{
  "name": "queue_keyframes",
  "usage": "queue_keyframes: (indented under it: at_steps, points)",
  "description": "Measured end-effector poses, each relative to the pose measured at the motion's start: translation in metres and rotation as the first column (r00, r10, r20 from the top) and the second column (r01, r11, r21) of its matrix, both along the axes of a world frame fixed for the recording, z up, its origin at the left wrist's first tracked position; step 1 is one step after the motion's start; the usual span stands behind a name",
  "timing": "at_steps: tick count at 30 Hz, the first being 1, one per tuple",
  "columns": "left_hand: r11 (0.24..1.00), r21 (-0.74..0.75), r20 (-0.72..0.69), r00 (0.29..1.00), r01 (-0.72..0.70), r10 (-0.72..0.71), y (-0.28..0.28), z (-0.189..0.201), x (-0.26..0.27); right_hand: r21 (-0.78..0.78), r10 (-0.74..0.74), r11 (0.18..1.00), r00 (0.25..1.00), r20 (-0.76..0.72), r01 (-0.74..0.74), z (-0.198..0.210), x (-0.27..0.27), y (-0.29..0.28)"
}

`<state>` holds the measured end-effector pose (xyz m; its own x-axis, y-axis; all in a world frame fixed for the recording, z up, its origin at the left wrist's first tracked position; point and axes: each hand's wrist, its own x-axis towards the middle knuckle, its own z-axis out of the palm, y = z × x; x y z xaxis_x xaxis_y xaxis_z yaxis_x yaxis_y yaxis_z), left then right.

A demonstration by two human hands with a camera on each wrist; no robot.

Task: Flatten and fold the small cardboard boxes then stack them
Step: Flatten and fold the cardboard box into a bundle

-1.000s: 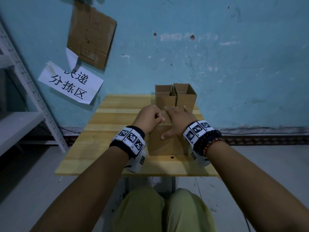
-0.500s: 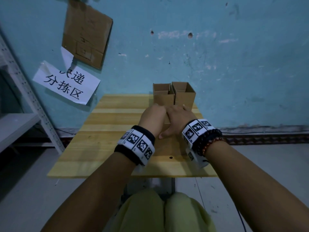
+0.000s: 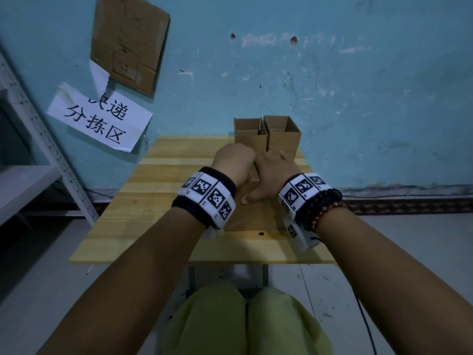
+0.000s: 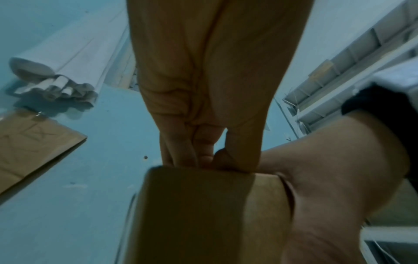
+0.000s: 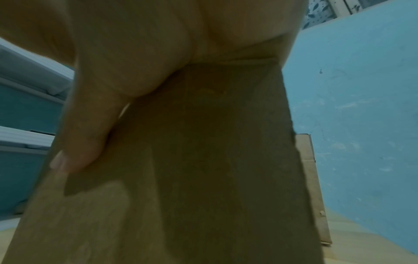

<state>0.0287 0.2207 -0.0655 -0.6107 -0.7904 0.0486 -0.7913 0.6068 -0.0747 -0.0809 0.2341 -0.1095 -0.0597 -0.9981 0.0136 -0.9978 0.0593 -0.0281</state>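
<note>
A small brown cardboard box (image 3: pixel 252 216) stands at the front middle of the wooden table (image 3: pixel 158 201). My left hand (image 3: pixel 234 162) is on its top with fingers curled; in the left wrist view those fingers (image 4: pixel 181 150) and the thumb pinch the top edge of the box (image 4: pixel 196 214). My right hand (image 3: pixel 272 170) lies flat on the top beside the left one. Its thumb (image 5: pixel 86 135) runs down the near face of the box (image 5: pixel 203 160). Two open boxes (image 3: pixel 249 135) (image 3: pixel 282 134) stand side by side at the table's back edge, just behind my hands.
A blue wall rises straight behind the table, with a cardboard sheet (image 3: pixel 128 42) and a paper sign (image 3: pixel 99 119) stuck on it. A white metal shelf rack (image 3: pixel 38 180) stands to the left. My knees are under the table's front edge.
My left hand has slid right along the box top until it touches my right hand. The right hand and the box have stayed in place.
</note>
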Motion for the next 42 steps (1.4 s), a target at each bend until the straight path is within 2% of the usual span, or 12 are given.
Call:
queue_keyframes:
  at_steps: [3, 6, 10, 14, 20, 24, 27, 31, 35, 40, 42]
  points:
    - [1.000, -0.008, -0.056, 0.998, -0.003, 0.003, -0.005, -0.001, 0.008, -0.001, 0.001, 1.000, 1.000, -0.004, -0.001, 0.001, 0.000, 0.001]
    - [0.996, 0.083, -0.214, 0.975, -0.038, 0.055, -0.013, -0.005, 0.015, 0.001, 0.008, 1.000, 1.000, -0.009, -0.008, 0.003, 0.001, 0.004]
    - [0.973, 0.229, -0.465, 0.881, 0.026, 0.086, -0.027, -0.014, 0.026, 0.007, 0.005, 1.000, 1.000, -0.012, -0.005, 0.002, 0.001, 0.004]
    - [0.960, 0.265, -0.571, 0.817, 0.095, 0.077, -0.032, -0.019, 0.033, 0.004, 0.000, 1.000, 1.000, -0.011, 0.000, 0.002, 0.001, 0.002]
    - [0.944, 0.303, -0.644, 0.758, 0.130, 0.102, -0.035, -0.026, 0.037, 0.011, -0.007, 1.000, 1.000, -0.013, 0.007, 0.003, 0.002, 0.002]
    - [0.962, 0.239, -0.681, 0.729, 0.129, 0.071, -0.027, -0.026, 0.037, 0.007, -0.009, 1.000, 1.000, 0.002, 0.009, 0.003, 0.002, 0.003]
    - [0.972, 0.210, -0.670, 0.740, 0.104, 0.066, -0.020, -0.028, 0.034, 0.004, -0.006, 1.000, 1.000, 0.003, 0.006, 0.003, 0.002, 0.003]
    - [0.992, 0.125, -0.583, 0.809, -0.002, 0.075, -0.019, -0.032, 0.026, 0.008, 0.000, 1.000, 1.000, -0.010, 0.000, 0.004, 0.003, 0.004]
    - [0.995, 0.085, -0.563, 0.821, -0.054, 0.092, -0.016, -0.033, 0.022, 0.013, -0.011, 1.000, 1.000, -0.014, 0.011, 0.004, 0.003, 0.004]
    - [0.994, -0.044, -0.559, 0.827, -0.100, 0.058, -0.012, -0.036, 0.021, 0.020, -0.009, 1.000, 1.000, -0.017, 0.009, 0.006, 0.004, 0.006]
    - [0.993, -0.039, -0.595, 0.801, -0.110, 0.065, -0.011, -0.039, 0.022, 0.022, -0.004, 1.000, 1.000, -0.014, 0.005, 0.006, 0.003, 0.006]
